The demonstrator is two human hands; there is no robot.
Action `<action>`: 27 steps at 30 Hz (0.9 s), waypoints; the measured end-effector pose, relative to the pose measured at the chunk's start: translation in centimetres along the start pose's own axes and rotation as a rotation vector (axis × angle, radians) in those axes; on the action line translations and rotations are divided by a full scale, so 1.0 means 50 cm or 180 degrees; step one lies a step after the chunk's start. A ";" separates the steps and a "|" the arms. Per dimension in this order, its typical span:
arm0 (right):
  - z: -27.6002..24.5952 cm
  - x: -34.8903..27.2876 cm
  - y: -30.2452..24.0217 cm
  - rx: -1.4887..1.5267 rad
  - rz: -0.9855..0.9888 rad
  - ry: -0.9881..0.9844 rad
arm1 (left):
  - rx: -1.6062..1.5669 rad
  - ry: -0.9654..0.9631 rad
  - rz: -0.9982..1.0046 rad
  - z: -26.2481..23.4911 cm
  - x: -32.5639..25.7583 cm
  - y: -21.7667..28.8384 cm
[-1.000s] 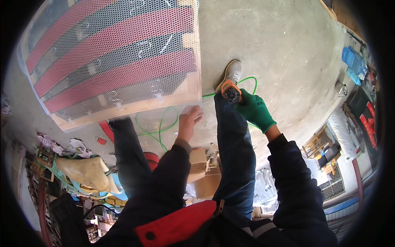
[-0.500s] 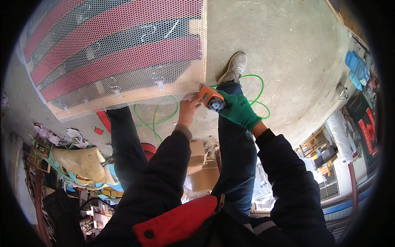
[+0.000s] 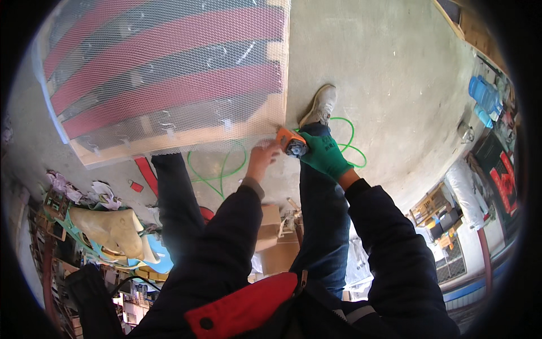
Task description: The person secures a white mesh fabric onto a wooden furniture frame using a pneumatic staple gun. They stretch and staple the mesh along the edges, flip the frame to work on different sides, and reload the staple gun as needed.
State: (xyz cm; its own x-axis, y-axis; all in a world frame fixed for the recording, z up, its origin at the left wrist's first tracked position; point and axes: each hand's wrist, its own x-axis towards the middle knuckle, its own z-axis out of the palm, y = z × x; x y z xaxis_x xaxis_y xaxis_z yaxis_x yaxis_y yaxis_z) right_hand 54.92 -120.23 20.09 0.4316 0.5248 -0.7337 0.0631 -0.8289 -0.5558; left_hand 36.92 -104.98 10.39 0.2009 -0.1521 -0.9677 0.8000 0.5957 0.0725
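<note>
- The right hand (image 3: 326, 155), in a green glove, was wrapped around an orange and grey power tool (image 3: 291, 142), whose nose sat at the lower right corner of a large panel (image 3: 169, 79).
- The left hand (image 3: 263, 158), bare, lay with its fingers pressed onto the white mesh at the panel's lower edge, just beside the tool; whether it pinched the mesh I could not tell.
- The panel was one wooden frame under white netting, with three red bands and grey bands between them showing through.
- One green hose (image 3: 344, 144) looped on the concrete floor (image 3: 395, 73) behind the person's legs, near one pale shoe (image 3: 319, 105).
- Containers: two brown cardboard boxes (image 3: 271, 240) stood between the legs, their contents hidden; two blue water jugs (image 3: 483, 100) stood at the far right, what they held not visible.
- One wooden crate (image 3: 432, 206) at the lower right held items too small to make out.
- One tan sack-like bundle (image 3: 116, 229) lay at the lower left among crumpled white scraps (image 3: 101, 189).
- One red strap (image 3: 148, 176) and one small red tag (image 3: 136, 186) lay on the floor under the panel's edge.
- A red sign-like sheet (image 3: 504, 181) sat at the right rim, rectangular, its print too small to read.
</note>
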 end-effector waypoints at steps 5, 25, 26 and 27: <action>-0.035 -0.020 -0.009 -0.0287 -0.0180 0.0324 | 0.1420 -0.0191 -0.0014 -0.084 -0.080 0.013; -0.240 0.066 -0.123 -0.1150 0.0212 0.0474 | 0.2074 0.1882 0.1843 -0.546 -0.459 0.149; -0.244 0.067 -0.131 -0.1141 0.0239 0.0537 | 0.2028 0.1813 0.1718 -0.557 -0.468 0.149; -0.249 0.064 -0.139 -0.1247 0.0399 0.0506 | 0.2223 0.1876 0.1911 -0.564 -0.474 0.149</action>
State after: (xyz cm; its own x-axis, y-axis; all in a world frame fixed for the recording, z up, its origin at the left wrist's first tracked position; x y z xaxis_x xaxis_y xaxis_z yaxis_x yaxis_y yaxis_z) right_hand 67.06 -115.20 26.46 0.5888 0.4046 -0.6998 0.3246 -0.9112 -0.2537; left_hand 22.17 -74.71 27.07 0.5122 0.5260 -0.6790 0.8438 -0.1606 0.5121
